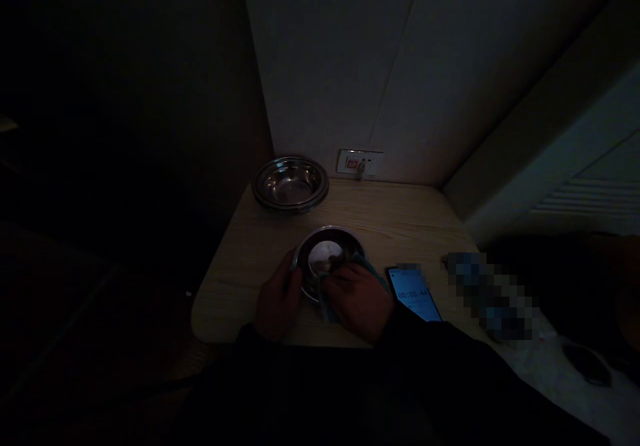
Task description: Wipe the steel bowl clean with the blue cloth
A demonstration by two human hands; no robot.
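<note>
A round, shiny metal bowl [326, 254] rests near the front of the small wooden table [400, 213]. My left hand [278, 299] grips its left rim, fingers bent around the edge. On the bowl's right side, my right hand [356, 296] presses a bluish cloth [374, 271] against the inside, its fingers closed over the fabric. Part of the cloth hangs out below the near rim. Dim light hides the exact finger positions. Behind and to the left stands a stack of similar metal bowls [291, 186].
Right of the bowl lies a lit phone [413, 293] showing a timer. A blurred-out object [490, 296] is at the table's right side. A wall socket with a red switch [354, 163] sits just above the back edge. Wall panels rise behind.
</note>
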